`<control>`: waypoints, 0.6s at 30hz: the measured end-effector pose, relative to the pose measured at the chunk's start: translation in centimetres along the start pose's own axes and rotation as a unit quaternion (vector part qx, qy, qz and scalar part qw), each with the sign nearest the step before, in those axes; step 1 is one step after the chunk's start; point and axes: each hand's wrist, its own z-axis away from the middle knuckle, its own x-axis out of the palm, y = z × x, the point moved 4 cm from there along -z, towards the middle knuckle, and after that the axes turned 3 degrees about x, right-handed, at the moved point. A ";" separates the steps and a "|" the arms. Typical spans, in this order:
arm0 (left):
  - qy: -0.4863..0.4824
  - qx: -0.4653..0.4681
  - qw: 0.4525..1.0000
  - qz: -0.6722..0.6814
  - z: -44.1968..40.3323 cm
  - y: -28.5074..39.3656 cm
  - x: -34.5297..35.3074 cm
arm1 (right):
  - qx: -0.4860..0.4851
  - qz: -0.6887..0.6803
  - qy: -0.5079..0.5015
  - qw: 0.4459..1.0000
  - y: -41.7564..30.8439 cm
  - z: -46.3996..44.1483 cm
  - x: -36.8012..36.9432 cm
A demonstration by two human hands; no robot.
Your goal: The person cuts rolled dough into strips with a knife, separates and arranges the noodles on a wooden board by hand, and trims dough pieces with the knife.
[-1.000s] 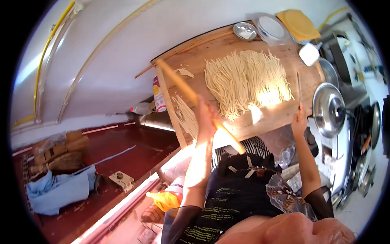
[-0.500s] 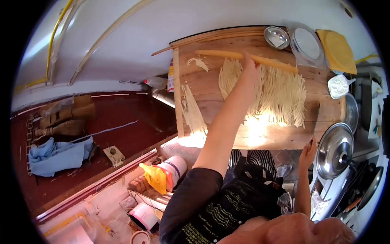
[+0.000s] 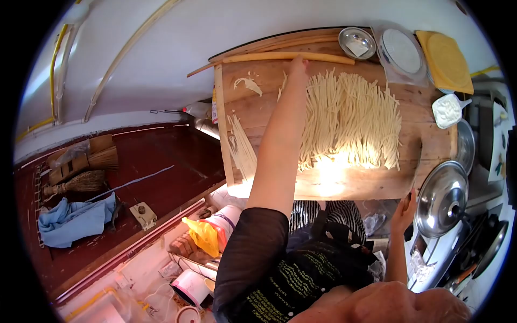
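Observation:
My left hand (image 3: 299, 65) reaches to the far side of the wooden board (image 3: 274, 177), its fingers closed on a long rolling pin (image 3: 326, 56). The pin lies along the board's back part. A wide row of cut noodles (image 3: 353, 121) is spread over the middle of the board, partly behind my left forearm. At the right front corner my right hand (image 3: 404, 211) is closed around the handle of a knife (image 3: 418, 161), whose blade points away from me. A dough scrap (image 3: 248, 85) and a bundle of dough strips (image 3: 242, 148) lie left of my arm.
Behind the noodles stand a metal bowl (image 3: 357, 43) and a white round container (image 3: 401, 51). A white scoop of flour (image 3: 447, 111) sits at the right edge, above a large metal lid (image 3: 442, 199). A dark red surface (image 3: 161, 151) with a brush (image 3: 81, 184) extends left.
My left hand has moved the rolling pin back and to the left, off the noodles' far edge. My right hand stays at the corner with the knife, slightly lower.

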 end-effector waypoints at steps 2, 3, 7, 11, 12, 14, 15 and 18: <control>0.005 -0.006 1.000 0.030 -1.1 -1.0 -1.2 | -0.014 0.007 0.001 1.000 0.4 -0.4 0.7; -0.084 -0.007 0.996 0.014 -1.8 -0.2 -1.8 | -0.027 0.018 0.005 0.999 1.0 -0.1 0.5; -0.150 0.008 0.986 -0.078 1.8 2.1 -2.7 | 0.046 0.089 0.002 0.995 0.7 -1.7 1.0; -0.237 0.117 0.959 -0.104 9.1 2.0 -7.8 | 0.019 0.145 0.050 0.988 3.9 -4.1 3.4; -0.279 0.145 0.943 -0.110 11.1 1.5 -9.9 | -0.022 0.157 0.071 0.985 4.7 -4.7 4.2; -0.247 0.158 0.950 -0.105 15.0 -0.1 -15.1 | 0.033 0.136 0.058 0.989 5.8 -5.5 5.3; -0.235 0.163 0.942 -0.177 16.5 -0.5 -18.2 | 0.032 0.140 0.063 0.988 4.8 -5.6 5.5; -0.197 0.154 0.929 -0.274 21.1 0.3 -25.8 | -0.025 0.166 0.047 0.985 5.9 -5.9 6.2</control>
